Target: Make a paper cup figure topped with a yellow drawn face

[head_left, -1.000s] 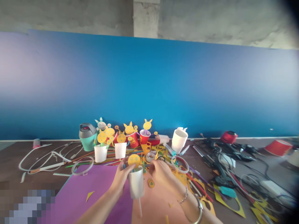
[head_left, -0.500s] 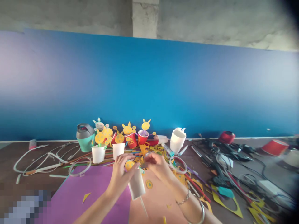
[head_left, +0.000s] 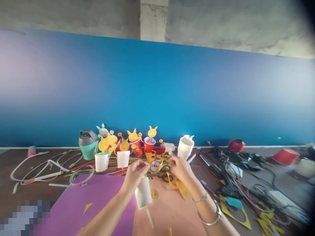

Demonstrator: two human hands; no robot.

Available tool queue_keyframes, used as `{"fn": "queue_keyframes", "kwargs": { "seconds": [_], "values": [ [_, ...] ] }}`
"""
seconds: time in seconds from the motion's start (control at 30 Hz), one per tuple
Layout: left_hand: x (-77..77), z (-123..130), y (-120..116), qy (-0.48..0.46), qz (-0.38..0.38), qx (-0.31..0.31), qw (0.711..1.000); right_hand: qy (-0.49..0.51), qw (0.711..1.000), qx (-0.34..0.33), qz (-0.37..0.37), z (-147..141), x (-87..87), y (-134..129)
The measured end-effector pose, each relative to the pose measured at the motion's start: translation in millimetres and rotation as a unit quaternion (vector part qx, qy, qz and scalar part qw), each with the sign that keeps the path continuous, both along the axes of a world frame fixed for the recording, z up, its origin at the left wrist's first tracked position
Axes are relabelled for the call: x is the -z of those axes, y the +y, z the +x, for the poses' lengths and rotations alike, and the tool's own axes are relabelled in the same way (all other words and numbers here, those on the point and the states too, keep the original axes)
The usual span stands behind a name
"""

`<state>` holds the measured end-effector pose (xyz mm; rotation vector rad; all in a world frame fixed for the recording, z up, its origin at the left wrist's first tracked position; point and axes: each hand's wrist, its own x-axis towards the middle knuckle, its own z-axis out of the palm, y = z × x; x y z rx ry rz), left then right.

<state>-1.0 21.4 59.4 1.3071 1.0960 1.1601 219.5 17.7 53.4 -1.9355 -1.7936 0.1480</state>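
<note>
My left hand (head_left: 136, 175) is closed in a pinch above the rim of a white paper cup (head_left: 143, 194), a bit of yellow paper cutout (head_left: 147, 163) showing at its fingertips. The hand hides most of that piece and part of the cup's mouth. To the right, my right hand (head_left: 181, 168) has its fingers pressed together; what they hold, if anything, cannot be made out. Between the hands lie a tape roll (head_left: 155, 166) and dark-handled scissors (head_left: 167, 177). A round yellow paper disc (head_left: 154, 194) rests on the orange sheet (head_left: 167, 209) beside the cup.
White cups (head_left: 101, 162) and red cups (head_left: 149, 144) with yellow animal figures line the back, near a teal bottle (head_left: 88, 147). A purple sheet (head_left: 98, 196) lies left. A large white cup (head_left: 185, 147) stands right of centre. Cables and a glue gun (head_left: 231, 188) crowd the right.
My right hand has moved right, away from my left hand, uncovering the tape roll and scissors. My left hand has turned, now hiding most of the yellow cutout. The cup stays nearly in place.
</note>
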Motion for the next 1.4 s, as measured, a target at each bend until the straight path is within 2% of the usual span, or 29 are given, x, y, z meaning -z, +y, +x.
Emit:
{"fn": "queue_keyframes", "kwargs": {
  "seconds": [0.2,0.33,0.5,0.67,0.83,0.93,1.0,1.1,1.2,1.3,1.4],
  "values": [
    [14.3,6.1,-0.4,0.026,0.057,-0.008,0.998,-0.091,0.996,0.022,0.002,10.5,25.2,12.3],
    [16.6,2.1,-0.5,0.027,0.050,-0.013,0.998,-0.133,0.990,0.050,0.003,6.7,35.9,15.3],
    [19.2,0.1,2.2,-0.021,0.011,-0.005,1.000,-0.168,0.981,0.100,0.008,5.7,40.2,13.3],
    [11.7,0.3,-1.2,-0.036,0.006,-0.020,0.999,-0.180,0.974,0.138,0.005,3.8,43.5,13.2],
    [7.3,-2.6,1.2,-0.060,0.013,-0.038,0.997,-0.179,0.970,0.159,0.028,-8.0,32.3,7.0],
    [9.2,-5.0,5.6,-0.080,0.021,-0.054,0.995,-0.163,0.975,0.130,0.070,-19.2,18.9,-0.9],
    [10.8,-6.2,7.5,-0.082,0.026,-0.069,0.994,-0.120,0.985,0.085,0.089,-26.8,10.0,-5.8],
    [12.1,-7.1,8.1,-0.078,0.029,-0.086,0.993,0.032,0.992,-0.060,0.104,-37.6,-0.9,-10.9],
    [11.3,-7.6,6.6,-0.072,0.049,-0.095,0.992,0.191,0.961,-0.189,0.070,-47.4,-7.4,-14.6],
    [7.8,-8.3,3.4,-0.046,0.088,-0.112,0.989,0.266,0.935,-0.232,0.037,-54.2,-9.4,-17.1],
    [4.0,-8.6,-0.4,-0.004,0.138,-0.137,0.981,0.274,0.932,-0.236,0.029,-57.0,-8.9,-18.3]
  ]
}}
